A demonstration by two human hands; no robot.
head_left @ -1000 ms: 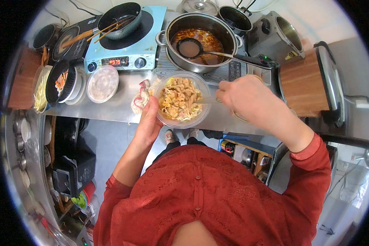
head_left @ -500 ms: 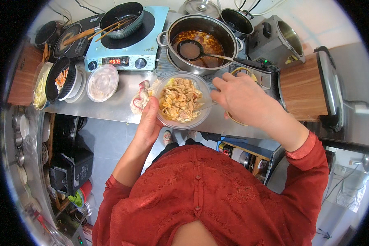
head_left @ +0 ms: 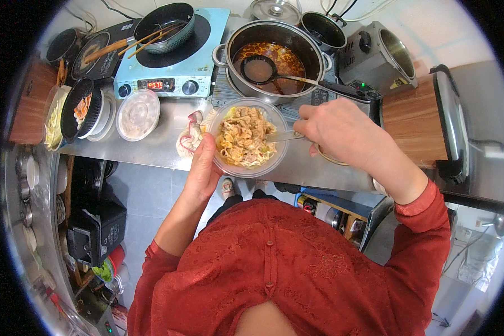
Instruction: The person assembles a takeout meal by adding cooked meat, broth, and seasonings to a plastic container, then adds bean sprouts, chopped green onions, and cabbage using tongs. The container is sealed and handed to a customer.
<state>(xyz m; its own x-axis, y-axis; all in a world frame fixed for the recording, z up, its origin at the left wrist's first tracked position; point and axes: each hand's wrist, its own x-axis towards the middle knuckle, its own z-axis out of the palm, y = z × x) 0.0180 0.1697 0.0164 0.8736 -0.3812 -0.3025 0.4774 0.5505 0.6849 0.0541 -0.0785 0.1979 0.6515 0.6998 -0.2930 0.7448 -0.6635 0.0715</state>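
The left hand point(head_left: 203, 162) cups the near side of a clear plastic bowl point(head_left: 247, 137) heaped with noodles, thumb up along its wall. The bowl sits at the front edge of the steel desk point(head_left: 151, 147). The right hand point(head_left: 341, 131) is closed around a metal spoon point(head_left: 283, 135) whose tip pokes into the noodles. Just behind the bowl stands a big pot of red broth point(head_left: 274, 56) with a ladle point(head_left: 260, 68) resting in it. A lidded round container point(head_left: 139, 113) lies toward the desk's left end.

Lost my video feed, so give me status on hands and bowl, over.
Left hand grips clear bowl of noodles at counter edge. Right hand holds metal spoon in the food. Soup pot behind, not obstructing.
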